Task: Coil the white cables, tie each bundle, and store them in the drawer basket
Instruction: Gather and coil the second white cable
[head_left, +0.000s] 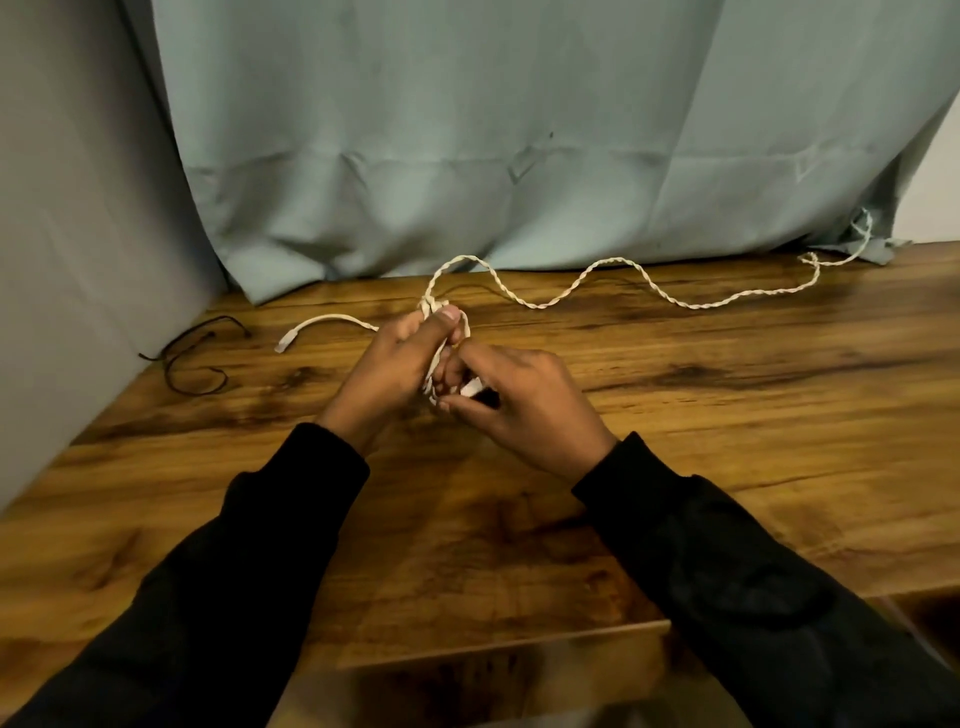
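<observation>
White cable (613, 280) trails right from both hands' grip (449, 364).

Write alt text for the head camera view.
Two hands, left hand and right hand, wind a white cable into a small coil above a wooden table. Its loose length snakes right toward a blue-grey curtain; a thin black tie lies left.

A white twisted cable (613, 267) snakes in loose waves across the back of the desk (727, 415), its near end partly coiled, another short white cable (324, 323) lying flat beside it.
</observation>
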